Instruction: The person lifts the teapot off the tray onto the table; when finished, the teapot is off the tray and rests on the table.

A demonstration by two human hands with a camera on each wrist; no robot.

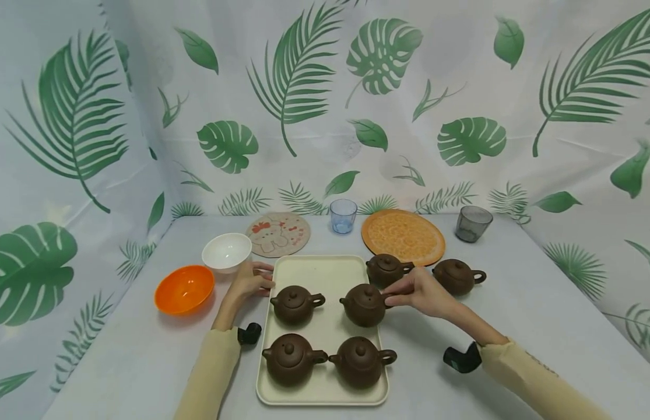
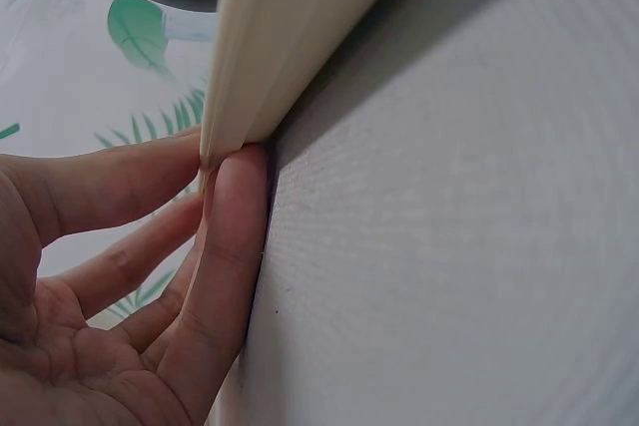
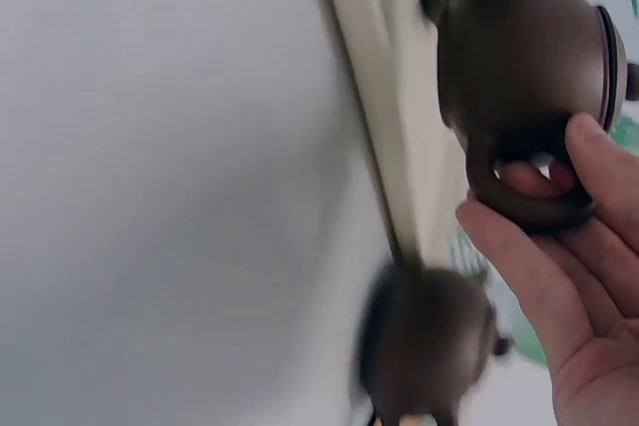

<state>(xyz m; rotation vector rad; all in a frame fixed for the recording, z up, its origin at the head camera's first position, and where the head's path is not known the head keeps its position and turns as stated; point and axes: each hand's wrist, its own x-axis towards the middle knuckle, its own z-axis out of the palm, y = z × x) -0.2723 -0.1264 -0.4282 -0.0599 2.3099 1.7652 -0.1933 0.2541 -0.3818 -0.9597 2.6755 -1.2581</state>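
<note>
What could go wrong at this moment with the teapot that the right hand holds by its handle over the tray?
1. The right hand pinches only the handle of the held teapot, so it may tip and shed its lid.
2. Three other teapots sit close on the tray; the nearest one could be knocked.
3. The left hand only touches the tray's edge; a nudge might slide the tray toward the white bowl.

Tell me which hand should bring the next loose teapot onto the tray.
Right, probably. The right hand holds a teapot by its handle on the tray, and both loose teapots sit close beside it. The left hand touches the tray's far-side edge.
</note>
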